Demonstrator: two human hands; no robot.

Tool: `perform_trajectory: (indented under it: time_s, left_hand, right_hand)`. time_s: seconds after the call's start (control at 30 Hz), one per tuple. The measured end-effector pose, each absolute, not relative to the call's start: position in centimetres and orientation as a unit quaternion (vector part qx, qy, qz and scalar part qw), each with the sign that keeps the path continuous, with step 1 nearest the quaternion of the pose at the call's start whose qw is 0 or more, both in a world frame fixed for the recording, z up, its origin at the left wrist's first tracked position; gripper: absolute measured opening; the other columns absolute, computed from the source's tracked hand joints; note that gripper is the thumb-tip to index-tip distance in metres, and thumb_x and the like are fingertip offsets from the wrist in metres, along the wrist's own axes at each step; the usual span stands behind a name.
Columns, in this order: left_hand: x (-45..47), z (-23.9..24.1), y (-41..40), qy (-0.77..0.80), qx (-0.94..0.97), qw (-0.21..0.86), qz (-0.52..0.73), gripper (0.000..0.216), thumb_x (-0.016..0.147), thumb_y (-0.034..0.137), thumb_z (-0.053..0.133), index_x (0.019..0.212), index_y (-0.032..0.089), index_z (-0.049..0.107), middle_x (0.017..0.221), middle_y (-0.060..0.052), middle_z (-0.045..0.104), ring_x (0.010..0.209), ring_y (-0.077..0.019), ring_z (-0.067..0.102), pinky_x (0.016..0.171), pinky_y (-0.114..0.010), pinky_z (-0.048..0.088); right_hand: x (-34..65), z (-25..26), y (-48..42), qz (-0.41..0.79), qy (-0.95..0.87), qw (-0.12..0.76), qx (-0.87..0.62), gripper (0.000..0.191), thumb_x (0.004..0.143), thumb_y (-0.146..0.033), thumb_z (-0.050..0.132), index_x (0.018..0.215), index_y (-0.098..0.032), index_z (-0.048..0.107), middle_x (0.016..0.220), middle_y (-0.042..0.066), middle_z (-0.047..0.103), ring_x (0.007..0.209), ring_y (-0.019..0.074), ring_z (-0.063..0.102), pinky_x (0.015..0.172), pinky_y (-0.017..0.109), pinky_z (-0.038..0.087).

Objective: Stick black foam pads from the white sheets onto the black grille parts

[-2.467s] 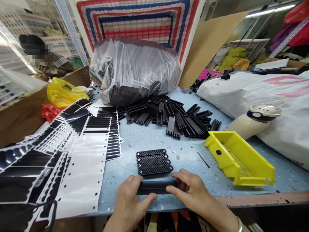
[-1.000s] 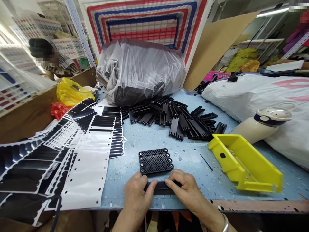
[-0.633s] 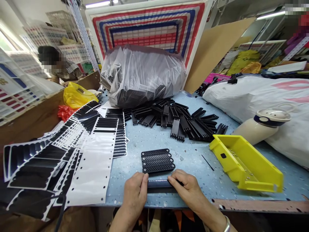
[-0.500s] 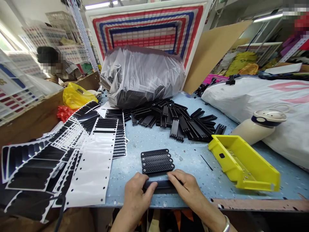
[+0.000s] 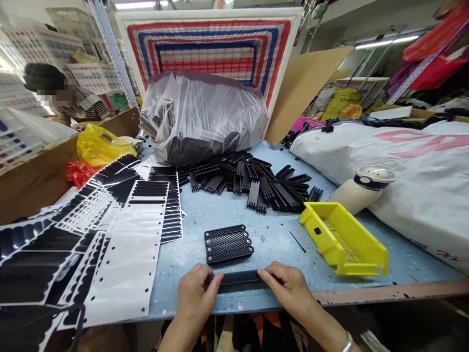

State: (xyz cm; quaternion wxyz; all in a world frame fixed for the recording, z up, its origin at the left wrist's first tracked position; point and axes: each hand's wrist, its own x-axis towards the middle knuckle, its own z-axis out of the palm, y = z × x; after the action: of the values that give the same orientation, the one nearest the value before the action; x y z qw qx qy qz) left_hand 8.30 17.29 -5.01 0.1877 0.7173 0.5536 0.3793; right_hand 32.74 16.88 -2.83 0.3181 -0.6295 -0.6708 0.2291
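Between my two hands, near the table's front edge, is a flat black plastic strip [image 5: 240, 279]. My left hand [image 5: 198, 289] pinches its left end, with the thumb along the top face. At the right end, my right hand [image 5: 287, 284] grips it between thumb and curled fingers. Just beyond the strip lies a black folding piece with a mesh-patterned top and small round rivets [image 5: 229, 244], not touched by either hand. Sheets of black adhesive strips [image 5: 142, 234], partly peeled to white backing, spread out to the left of my left hand.
A heap of black slotted plastic strips [image 5: 256, 183] lies behind, before a grey plastic-wrapped bundle [image 5: 205, 117]. To the right are a yellow bin [image 5: 344, 239] with small metal bits, a thin black stick [image 5: 297, 241], a cream bottle [image 5: 361, 188] and a white sack [image 5: 410, 195]. A person [image 5: 66, 93] sits far left.
The camera view has turned slightly right, shifting the scene leftward. My hands have moved a little apart along the black strip, so more of its middle shows. Both keep hold of it.
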Motion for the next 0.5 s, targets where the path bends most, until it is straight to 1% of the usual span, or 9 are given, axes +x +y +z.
perform_trajectory:
  time_s: [0.1, 0.17, 0.2, 0.27, 0.33, 0.43, 0.47, 0.5]
  left_hand:
    - [8.3, -5.2, 17.4, 0.533, 0.730, 0.179, 0.388, 0.037, 0.094, 0.027, 0.048, 0.061, 0.019, 0.061, 0.057, -0.002, 0.061, 0.052, -0.0138, 0.061, 0.052, -0.021, 0.042]
    - [8.3, -5.2, 17.5, 0.527, 0.737, 0.165, 0.388, 0.039, 0.096, 0.024, 0.043, 0.061, 0.019, 0.061, 0.057, -0.002, 0.061, 0.052, -0.0140, 0.061, 0.052, -0.021, 0.042]
    - [8.4, -5.2, 17.4, 0.527, 0.739, 0.157, 0.388, 0.040, 0.096, 0.023, 0.042, 0.061, 0.019, 0.060, 0.057, -0.003, 0.061, 0.052, -0.0141, 0.061, 0.052, -0.022, 0.042]
    - [8.4, -4.8, 17.3, 0.524, 0.739, 0.157, 0.394, 0.042, 0.097, 0.024, 0.039, 0.062, 0.019, 0.061, 0.057, -0.003, 0.061, 0.052, -0.0147, 0.061, 0.052, -0.022, 0.044]
    - [7.8, -4.1, 17.0, 0.517, 0.730, 0.192, 0.404, 0.043, 0.099, 0.026, 0.037, 0.068, 0.018, 0.065, 0.058, -0.002, 0.063, 0.053, -0.0147, 0.062, 0.053, -0.022, 0.047]
    - [5.0, -2.5, 17.1, 0.515, 0.700, 0.240, 0.433, 0.036, 0.101, 0.031, 0.040, 0.093, 0.016, 0.072, 0.062, -0.001, 0.068, 0.052, -0.0139, 0.065, 0.052, -0.021, 0.052]
    - [3.6, -1.9, 17.3, 0.521, 0.688, 0.222, 0.454, 0.034, 0.101, 0.033, 0.043, 0.101, 0.015, 0.071, 0.065, -0.002, 0.070, 0.054, -0.0141, 0.066, 0.052, -0.021, 0.053]
    - [2.0, -1.3, 17.5, 0.529, 0.680, 0.181, 0.474, 0.032, 0.099, 0.034, 0.046, 0.103, 0.015, 0.071, 0.068, -0.002, 0.072, 0.056, -0.0150, 0.068, 0.053, -0.021, 0.055]
  right_hand:
    - [32.0, -2.7, 17.0, 0.234, -0.666, 0.313, -0.636, 0.049, 0.085, -0.054, 0.046, 0.046, -0.024, 0.038, 0.048, 0.002, 0.052, 0.047, 0.0157, 0.048, 0.050, 0.029, 0.035]
    - [31.6, -2.5, 17.2, 0.243, -0.659, 0.311, -0.641, 0.050, 0.083, -0.056, 0.046, 0.046, -0.025, 0.035, 0.046, 0.001, 0.049, 0.046, 0.0155, 0.046, 0.049, 0.030, 0.034]
    - [31.6, -2.3, 17.2, 0.253, -0.656, 0.309, -0.641, 0.050, 0.083, -0.056, 0.046, 0.046, -0.025, 0.036, 0.045, 0.001, 0.050, 0.046, 0.0158, 0.047, 0.049, 0.030, 0.035]
    - [31.9, -1.6, 17.2, 0.281, -0.650, 0.304, -0.638, 0.050, 0.085, -0.056, 0.045, 0.047, -0.023, 0.044, 0.047, 0.002, 0.054, 0.047, 0.0168, 0.052, 0.049, 0.029, 0.040]
    - [32.8, -0.3, 17.3, 0.307, -0.641, 0.305, -0.634, 0.051, 0.087, -0.055, 0.043, 0.052, -0.021, 0.054, 0.051, 0.004, 0.061, 0.051, 0.0181, 0.059, 0.052, 0.029, 0.046]
    - [34.8, 2.1, 17.5, 0.313, -0.598, 0.358, -0.646, 0.051, 0.086, -0.060, 0.049, 0.059, -0.019, 0.063, 0.060, 0.006, 0.067, 0.057, 0.0196, 0.064, 0.056, 0.029, 0.052]
    - [35.5, 2.9, 17.7, 0.303, -0.578, 0.385, -0.652, 0.051, 0.083, -0.063, 0.053, 0.062, -0.018, 0.065, 0.061, 0.007, 0.068, 0.057, 0.0199, 0.064, 0.055, 0.030, 0.053]
    - [36.1, 3.6, 17.8, 0.288, -0.562, 0.409, -0.659, 0.052, 0.079, -0.066, 0.056, 0.064, -0.018, 0.067, 0.062, 0.007, 0.068, 0.056, 0.0200, 0.064, 0.054, 0.030, 0.054]
